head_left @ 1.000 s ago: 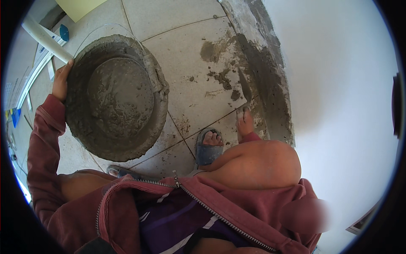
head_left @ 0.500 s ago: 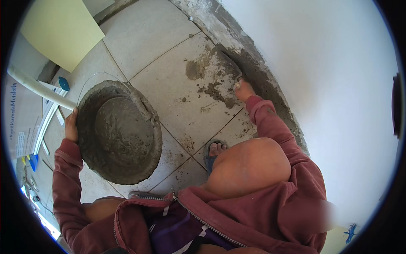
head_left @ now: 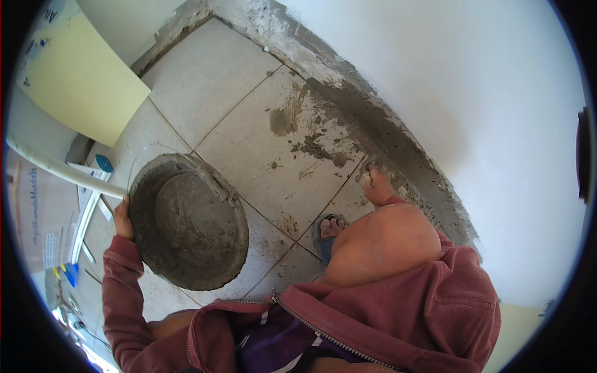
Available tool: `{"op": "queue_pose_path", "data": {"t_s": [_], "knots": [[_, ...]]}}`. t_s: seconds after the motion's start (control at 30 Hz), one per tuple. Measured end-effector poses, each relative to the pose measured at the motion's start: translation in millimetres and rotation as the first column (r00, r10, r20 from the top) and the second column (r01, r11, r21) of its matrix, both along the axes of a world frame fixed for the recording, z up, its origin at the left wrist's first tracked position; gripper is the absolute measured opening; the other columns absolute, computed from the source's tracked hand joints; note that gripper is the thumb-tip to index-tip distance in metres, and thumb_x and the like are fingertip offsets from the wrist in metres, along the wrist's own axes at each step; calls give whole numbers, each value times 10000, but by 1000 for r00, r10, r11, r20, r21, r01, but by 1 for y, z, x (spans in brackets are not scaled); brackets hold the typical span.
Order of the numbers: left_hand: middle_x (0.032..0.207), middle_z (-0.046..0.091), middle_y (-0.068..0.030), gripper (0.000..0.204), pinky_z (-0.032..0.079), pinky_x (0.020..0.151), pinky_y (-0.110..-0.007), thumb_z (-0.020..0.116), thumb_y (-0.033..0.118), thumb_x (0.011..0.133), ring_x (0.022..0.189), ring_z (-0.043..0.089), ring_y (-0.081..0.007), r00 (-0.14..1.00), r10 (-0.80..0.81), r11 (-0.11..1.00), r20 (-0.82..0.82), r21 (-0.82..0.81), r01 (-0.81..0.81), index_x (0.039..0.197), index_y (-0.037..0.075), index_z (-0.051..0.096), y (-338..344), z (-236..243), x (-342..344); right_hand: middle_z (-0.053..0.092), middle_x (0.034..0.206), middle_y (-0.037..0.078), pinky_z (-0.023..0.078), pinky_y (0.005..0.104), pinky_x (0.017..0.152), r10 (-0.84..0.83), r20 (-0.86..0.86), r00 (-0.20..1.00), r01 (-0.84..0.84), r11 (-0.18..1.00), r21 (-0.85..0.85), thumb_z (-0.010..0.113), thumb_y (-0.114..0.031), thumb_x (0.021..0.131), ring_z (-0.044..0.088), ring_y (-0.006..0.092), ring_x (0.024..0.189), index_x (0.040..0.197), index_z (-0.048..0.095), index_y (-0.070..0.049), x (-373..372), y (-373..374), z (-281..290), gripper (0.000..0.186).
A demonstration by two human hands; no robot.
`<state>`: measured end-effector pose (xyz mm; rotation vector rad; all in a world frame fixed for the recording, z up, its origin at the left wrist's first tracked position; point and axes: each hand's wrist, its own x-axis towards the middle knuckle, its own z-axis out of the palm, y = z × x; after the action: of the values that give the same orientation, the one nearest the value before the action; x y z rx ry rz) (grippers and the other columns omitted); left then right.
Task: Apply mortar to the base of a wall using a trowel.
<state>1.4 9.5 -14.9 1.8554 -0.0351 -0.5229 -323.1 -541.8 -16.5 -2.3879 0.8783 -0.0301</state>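
My left hand [head_left: 123,221] grips the left rim of a mortar-caked bucket [head_left: 237,242] with a wire handle; wet grey mortar [head_left: 193,208] lies in its bottom. To the right of the bucket, my right hand [head_left: 377,185] is closed on a trowel [head_left: 368,167], whose blade is hard to make out against the grey. The hand is low, just above my knee in the picture, beside a band of grey mortar [head_left: 398,152] along the foot of the white wall. Dark mortar smears [head_left: 320,146] mark the floor tile just beyond it.
The white wall [head_left: 472,112] fills the right side and meets another wall at a corner at the top. At left are a pale yellow board [head_left: 87,93], a white pipe [head_left: 68,174], a printed panel [head_left: 40,211] and small blue items [head_left: 103,163]. My sandaled foot [head_left: 324,239] rests on the tiles [head_left: 180,74].
The view has swung, showing more of the far corner. My right hand reached along the wall with the trowel, then drew back toward my knee. My left hand has stayed on the bucket rim.
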Motion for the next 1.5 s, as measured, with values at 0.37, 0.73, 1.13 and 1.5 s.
{"op": "queue_pose_path", "data": {"t_s": [0.37,0.73,1.13,1.5], "knots": [[1215,471,-107,603,340,953,-387,393,496,848,1114,448,-259,929,-79,899,-360,-429,-90,1249,46,387,20,1,-57,552,712,191,419,394,619,578,-96,810,-497,764,412,604,-320,758,551,359,712,953,441,-26,31,90,-14,388],[1166,510,-135,600,372,927,-409,362,516,836,1062,483,-308,846,26,791,-532,-506,-343,1206,51,444,-64,78,-86,538,691,176,409,383,599,367,-17,930,-329,852,407,609,-332,760,547,342,684,922,454,-30,13,68,10,376],[1089,543,-157,409,433,860,-379,399,296,880,950,556,-275,804,-125,725,-581,-606,-326,1155,-4,435,-153,134,-105,497,742,104,410,379,537,920,67,386,-812,374,-448,608,-188,652,512,285,642,877,515,-39,111,47,156,286],[1081,550,-157,426,441,856,-353,338,313,908,954,561,-246,880,-76,756,-468,-603,-255,1165,-16,423,-162,122,-100,538,716,82,454,346,557,901,-413,134,-844,-114,-524,574,-186,676,554,247,727,858,540,-37,189,136,125,237]]}}
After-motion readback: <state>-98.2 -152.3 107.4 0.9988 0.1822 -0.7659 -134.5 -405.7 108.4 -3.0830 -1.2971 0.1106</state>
